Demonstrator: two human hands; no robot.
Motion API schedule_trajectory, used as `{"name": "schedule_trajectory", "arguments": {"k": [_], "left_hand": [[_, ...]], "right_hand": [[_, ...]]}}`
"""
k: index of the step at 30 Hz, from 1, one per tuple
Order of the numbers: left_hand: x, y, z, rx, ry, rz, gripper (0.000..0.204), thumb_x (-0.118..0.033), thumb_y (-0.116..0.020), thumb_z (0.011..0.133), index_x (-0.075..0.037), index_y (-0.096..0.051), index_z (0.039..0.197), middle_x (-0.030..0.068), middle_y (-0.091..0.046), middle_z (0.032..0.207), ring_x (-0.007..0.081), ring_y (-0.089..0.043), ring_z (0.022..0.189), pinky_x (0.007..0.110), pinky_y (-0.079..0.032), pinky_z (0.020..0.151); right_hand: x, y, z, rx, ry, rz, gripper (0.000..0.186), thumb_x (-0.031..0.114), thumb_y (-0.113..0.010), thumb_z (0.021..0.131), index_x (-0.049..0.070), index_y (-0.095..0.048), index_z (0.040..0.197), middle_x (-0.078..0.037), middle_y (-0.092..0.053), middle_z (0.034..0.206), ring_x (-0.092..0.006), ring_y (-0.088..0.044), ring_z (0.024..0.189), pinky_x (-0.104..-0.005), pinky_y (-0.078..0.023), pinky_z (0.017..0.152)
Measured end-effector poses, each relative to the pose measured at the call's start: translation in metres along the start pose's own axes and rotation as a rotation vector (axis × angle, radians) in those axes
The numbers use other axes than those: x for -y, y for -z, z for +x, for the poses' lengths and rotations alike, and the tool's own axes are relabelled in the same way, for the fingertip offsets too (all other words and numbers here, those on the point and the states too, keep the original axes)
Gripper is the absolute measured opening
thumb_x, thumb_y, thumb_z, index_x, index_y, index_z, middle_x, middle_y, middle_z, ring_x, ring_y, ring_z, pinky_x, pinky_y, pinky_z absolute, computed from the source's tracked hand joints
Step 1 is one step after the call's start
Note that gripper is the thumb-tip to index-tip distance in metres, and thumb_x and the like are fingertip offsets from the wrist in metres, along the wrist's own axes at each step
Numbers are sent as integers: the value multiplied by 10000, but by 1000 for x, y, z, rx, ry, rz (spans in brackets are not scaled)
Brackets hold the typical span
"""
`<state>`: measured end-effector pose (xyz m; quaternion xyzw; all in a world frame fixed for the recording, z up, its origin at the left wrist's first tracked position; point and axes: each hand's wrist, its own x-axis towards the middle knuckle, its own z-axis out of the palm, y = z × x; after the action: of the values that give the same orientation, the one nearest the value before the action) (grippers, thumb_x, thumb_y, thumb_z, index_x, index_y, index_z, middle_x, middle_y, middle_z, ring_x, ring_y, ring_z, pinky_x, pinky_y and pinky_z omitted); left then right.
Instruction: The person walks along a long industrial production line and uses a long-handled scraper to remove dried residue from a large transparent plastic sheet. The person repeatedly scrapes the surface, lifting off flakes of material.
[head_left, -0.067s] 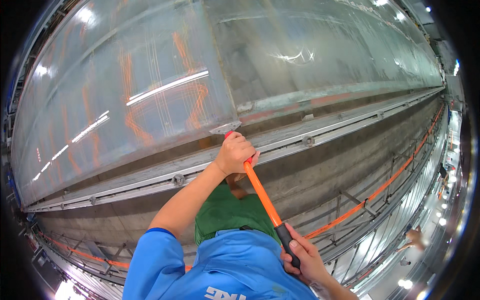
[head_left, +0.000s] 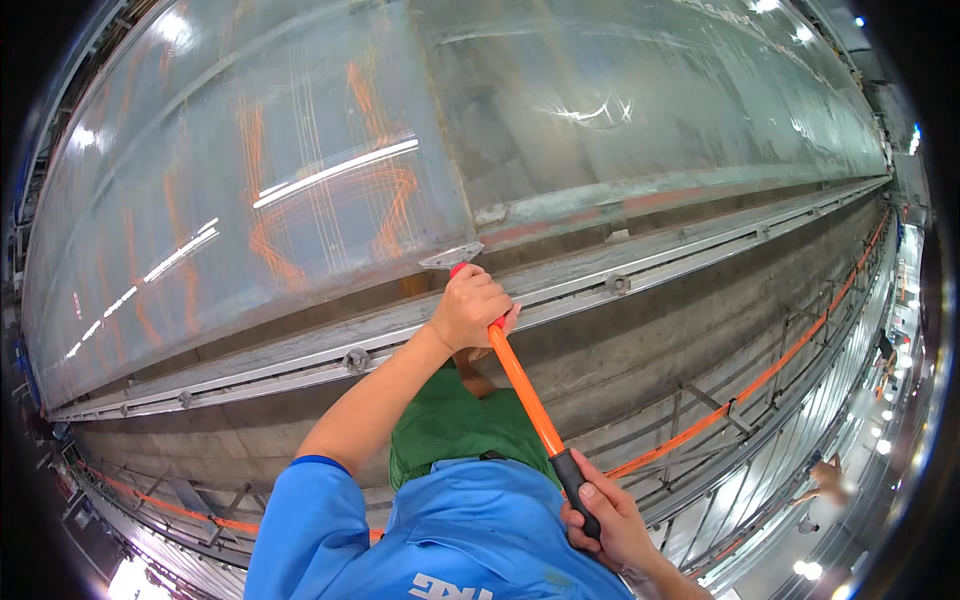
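Note:
A long-handled scraper with an orange shaft runs slantwise between my two hands. My left hand is closed round its red upper part, just below the flat metal head. That head, a wide scraper blade, lies at the near edge of a large glossy sheet, beside a seam in it; whether it presses on the surface I cannot tell. Lower down, my right hand wraps round the black grip at the handle's end, close to my blue shirt.
A metal rail with round fittings runs along the sheet's near side. Behind me stretches an orange guard bar on dark brackets. Another person is far off at the right. Bright lamps reflect in the sheet.

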<state>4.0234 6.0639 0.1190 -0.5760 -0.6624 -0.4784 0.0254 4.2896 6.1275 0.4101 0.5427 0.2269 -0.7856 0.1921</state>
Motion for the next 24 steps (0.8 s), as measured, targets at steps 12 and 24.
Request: {"name": "schedule_trajectory", "arguments": {"k": [12, 24], "left_hand": [[37, 17, 32, 58, 49, -45, 316, -125, -776, 788, -137, -524, 597, 13, -497, 589, 231, -501, 571, 381, -476, 705], [63, 24, 50, 28, 72, -62, 328, -114, -792, 756, -142, -518, 578, 12, -481, 577, 221, -488, 561, 377, -464, 687]], "right_hand": [[38, -36, 9, -106, 59, 41, 455, 321, -582, 1119, 135, -577, 1535, -87, -586, 879, -138, -516, 613, -256, -434, 546], [70, -63, 17, -112, 69, -37, 619, 356, -539, 1140, 165, -337, 1693, -33, -518, 795, -73, -395, 550, -199, -316, 478]]}}
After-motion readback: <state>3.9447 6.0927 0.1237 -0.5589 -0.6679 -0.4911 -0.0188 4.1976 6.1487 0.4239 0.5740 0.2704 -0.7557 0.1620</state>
